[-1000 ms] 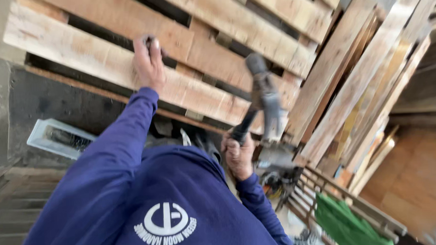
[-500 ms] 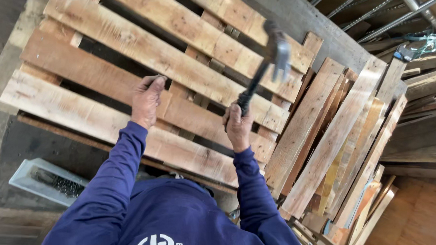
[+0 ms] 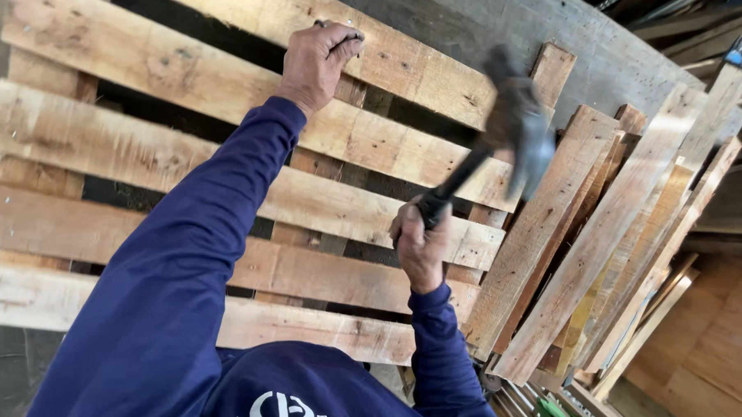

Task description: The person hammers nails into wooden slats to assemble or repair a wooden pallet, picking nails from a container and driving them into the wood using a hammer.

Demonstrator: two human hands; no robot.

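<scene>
Head view: the left hand (image 3: 320, 58) pinches a small nail (image 3: 350, 30) against an upper slat of the wooden pallet (image 3: 139, 151); the right hand (image 3: 421, 244) grips the raised, motion-blurred claw hammer (image 3: 512, 129) beside leaning planks (image 3: 602, 225).

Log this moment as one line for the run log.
left hand: pinching a nail against upper slat of wooden pallet | right hand: grip shut on raised hammer | loose boards: leaning right of pallet

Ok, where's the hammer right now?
In the head view, the hammer is right of centre, raised in the right hand, its head over the pallet beside the leaning planks.
</scene>
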